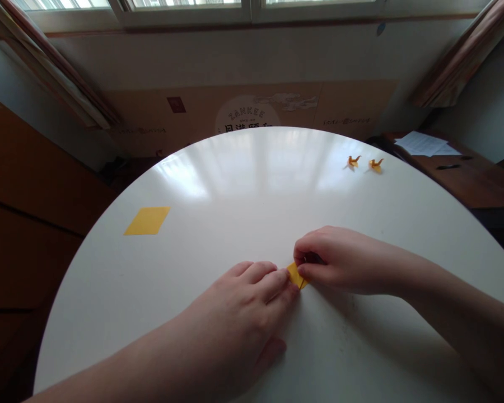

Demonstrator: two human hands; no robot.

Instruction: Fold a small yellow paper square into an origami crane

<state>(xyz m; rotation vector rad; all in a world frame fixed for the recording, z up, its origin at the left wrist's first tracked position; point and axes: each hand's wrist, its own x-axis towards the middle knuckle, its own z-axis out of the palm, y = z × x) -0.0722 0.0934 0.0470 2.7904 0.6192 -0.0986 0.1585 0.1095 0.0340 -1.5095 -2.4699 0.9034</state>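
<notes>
A small piece of folded yellow origami paper (295, 274) lies on the white table, partly covered by fingers. My left hand (252, 296) rests palm down with its fingers stretched out, two fingertips pressing the paper's left and near edges. Its thumb sits apart on the tabletop. From the other side, my right hand (331, 260) pinches the paper's right part between thumb and curled fingers. A dark crease line runs across the visible piece. What the right fingertips cover is hidden.
A flat yellow paper sheet (148, 221) lies at the left on the round white table (235, 224). Two small folded yellow-orange paper cranes (353, 162) (376, 165) stand at the far right. Beyond the edge, a brown wooden surface (483, 173) bears white papers (426, 144).
</notes>
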